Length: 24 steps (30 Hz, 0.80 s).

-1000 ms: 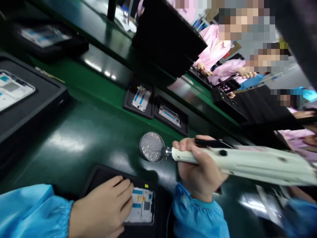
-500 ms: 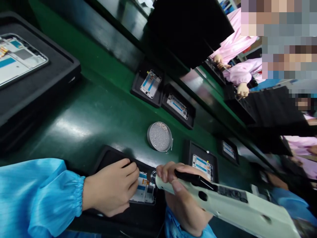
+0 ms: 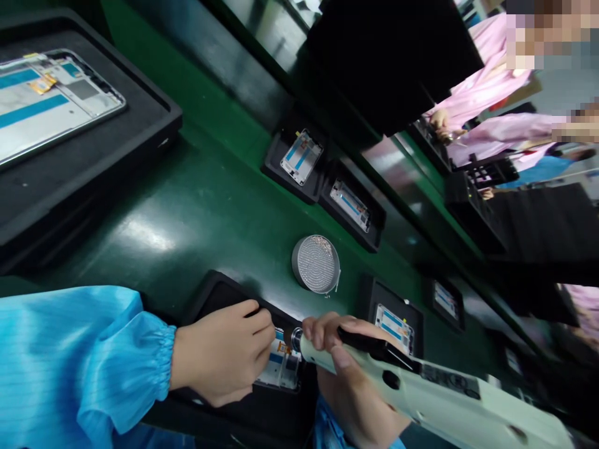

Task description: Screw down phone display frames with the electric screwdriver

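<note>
My left hand (image 3: 223,352) lies on a phone frame (image 3: 281,368) in a black tray (image 3: 219,304), its fingertips curled against the frame's edge. My right hand (image 3: 349,374) grips a pale green electric screwdriver (image 3: 435,390). The screwdriver's metal nose (image 3: 296,338) sits just above the phone frame, right beside my left fingertips. The bit's tip is hidden, so I cannot tell whether it touches a screw. A round perforated screw dish (image 3: 316,264) stands on the green bench just beyond both hands.
Small black trays holding phone frames (image 3: 299,159) line the bench. A larger black tray (image 3: 171,121) holds a bigger phone frame at upper left. Black panels (image 3: 388,56) stand beyond the bench. Co-workers in pink sleeves (image 3: 486,87) work at upper right.
The screwdriver has moved from the round screw dish to the phone frame, with my right hand. My left hand stays on the frame. The whole view has shifted slightly as my head moved.
</note>
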Tool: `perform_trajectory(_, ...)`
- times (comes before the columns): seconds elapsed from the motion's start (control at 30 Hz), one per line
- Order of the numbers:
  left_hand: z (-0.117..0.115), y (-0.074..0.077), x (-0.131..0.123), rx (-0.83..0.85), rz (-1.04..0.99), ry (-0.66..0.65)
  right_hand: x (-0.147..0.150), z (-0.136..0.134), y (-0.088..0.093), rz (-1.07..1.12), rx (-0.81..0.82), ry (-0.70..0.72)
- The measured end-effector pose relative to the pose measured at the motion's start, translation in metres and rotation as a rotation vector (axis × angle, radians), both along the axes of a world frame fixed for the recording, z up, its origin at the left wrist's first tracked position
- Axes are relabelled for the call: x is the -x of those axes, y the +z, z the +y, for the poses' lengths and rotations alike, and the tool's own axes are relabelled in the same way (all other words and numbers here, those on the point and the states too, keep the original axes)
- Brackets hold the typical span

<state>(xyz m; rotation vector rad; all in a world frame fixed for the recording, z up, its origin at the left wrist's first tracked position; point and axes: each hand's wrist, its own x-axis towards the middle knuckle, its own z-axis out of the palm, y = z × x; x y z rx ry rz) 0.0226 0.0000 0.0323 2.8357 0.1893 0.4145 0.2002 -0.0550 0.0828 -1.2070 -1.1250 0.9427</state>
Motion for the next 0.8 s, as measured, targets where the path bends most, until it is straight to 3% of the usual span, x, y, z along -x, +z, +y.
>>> perform_trajectory(0.8, 0.0004, 0.0013, -0.0004, 0.022, -0.001, -0.001, 0.0052, 0.0003, -0.0003, -0.012, -0.006, 0.025)
